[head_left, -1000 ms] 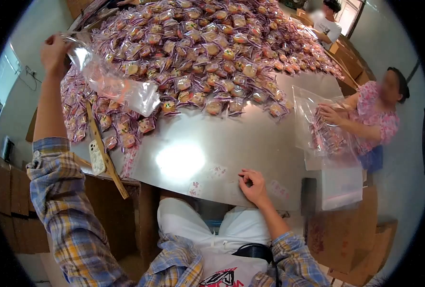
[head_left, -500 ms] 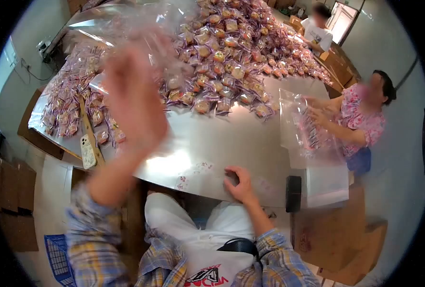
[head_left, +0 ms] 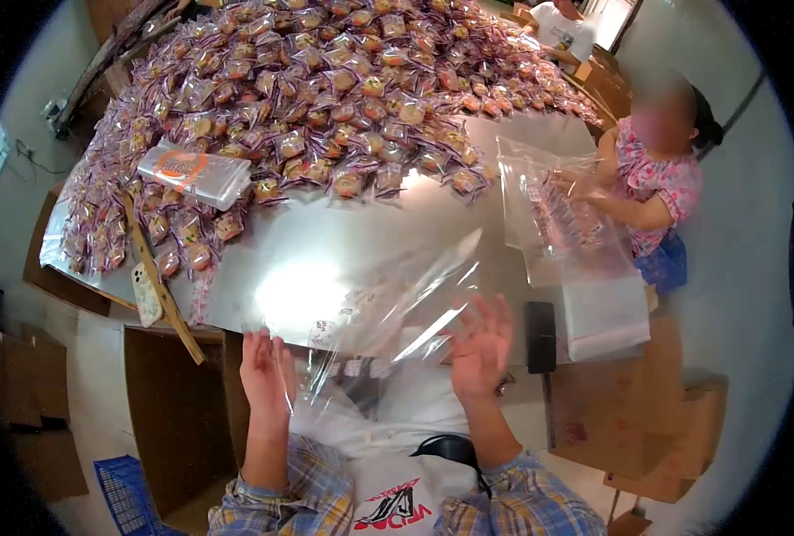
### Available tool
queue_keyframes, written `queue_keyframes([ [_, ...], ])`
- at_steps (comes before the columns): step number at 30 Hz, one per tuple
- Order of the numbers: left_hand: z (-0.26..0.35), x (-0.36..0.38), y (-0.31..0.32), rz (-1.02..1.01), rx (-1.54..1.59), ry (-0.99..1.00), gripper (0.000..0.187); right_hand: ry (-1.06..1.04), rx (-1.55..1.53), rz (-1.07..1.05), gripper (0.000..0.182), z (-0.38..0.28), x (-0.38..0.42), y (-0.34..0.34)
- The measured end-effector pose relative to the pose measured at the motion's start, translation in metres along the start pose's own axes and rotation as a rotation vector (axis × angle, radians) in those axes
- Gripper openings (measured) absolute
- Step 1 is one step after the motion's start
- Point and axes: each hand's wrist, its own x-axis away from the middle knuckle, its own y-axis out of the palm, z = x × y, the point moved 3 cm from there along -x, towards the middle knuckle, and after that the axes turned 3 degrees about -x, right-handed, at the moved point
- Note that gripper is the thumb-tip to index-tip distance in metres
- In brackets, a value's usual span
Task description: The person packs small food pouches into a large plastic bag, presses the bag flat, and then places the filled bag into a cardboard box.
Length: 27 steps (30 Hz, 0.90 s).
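A large clear plastic bag (head_left: 397, 313) stretches slantwise between my two hands, above the near edge of the metal table (head_left: 272, 241). My left hand (head_left: 267, 375) has hold of the bag's left side, its fingers pointing up and the film lying across them. On the other side, my right hand (head_left: 482, 353) is raised with its fingers spread, close against the film; it is slightly blurred, and no grip shows. Beyond the bag lies a big heap of small wrapped pastries (head_left: 325, 107). A bundle of printed clear bags (head_left: 196, 174) rests on its near left part.
A wooden stick (head_left: 165, 286) and a patterned phone (head_left: 147, 295) lie at the left edge. To the right are a black case (head_left: 540, 337), a clear bag stack (head_left: 607, 317) and a co-worker (head_left: 656, 170) handling a filled bag. An open carton (head_left: 178, 420) stands below left.
My left hand has come down from high over the table, bringing the clear bag towards me. My right hand has lifted off the table edge beside it. The printed bag bundle is now uncovered.
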Motion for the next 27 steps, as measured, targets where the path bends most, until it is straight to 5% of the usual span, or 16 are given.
queue_keyframes([
  [1,0.005,-0.007,-0.026,0.037,-0.122,0.0,0.029,-0.073,0.125,0.079,0.074,-0.012,0.001,0.009],
  [5,0.01,-0.004,-0.097,0.274,-0.497,0.076,0.054,-0.425,0.912,-0.392,0.035,-0.049,0.014,0.048],
  [8,-0.001,-0.021,-0.15,0.232,-0.283,0.045,0.057,-0.369,1.152,-0.789,0.05,-0.017,0.022,0.064],
  [10,-0.016,0.004,-0.083,0.33,-0.406,0.113,0.054,-0.256,1.343,-0.844,0.058,0.022,0.026,0.055],
  [14,-0.011,-0.005,-0.034,-0.06,-0.575,0.2,0.052,-0.073,1.696,-0.947,0.07,0.066,0.017,0.011],
  [16,0.016,-0.004,-0.003,-0.03,-0.44,0.184,0.051,-0.003,1.636,-0.871,0.071,0.062,0.004,-0.004],
  [19,0.046,-0.054,-0.027,0.012,-0.587,0.476,0.065,0.008,1.72,-0.746,0.069,0.062,-0.01,-0.035],
  [23,0.031,-0.049,0.005,0.504,-1.255,1.215,0.072,-0.05,1.715,-0.674,0.07,0.073,-0.027,-0.052],
  [25,-0.002,-0.045,0.023,0.211,-1.399,1.372,0.066,-0.081,1.674,-0.653,0.069,0.072,-0.034,-0.051],
  [27,-0.028,-0.053,0.057,-0.593,-1.63,1.343,0.054,-0.046,1.755,-0.663,0.067,0.065,-0.038,-0.038],
])
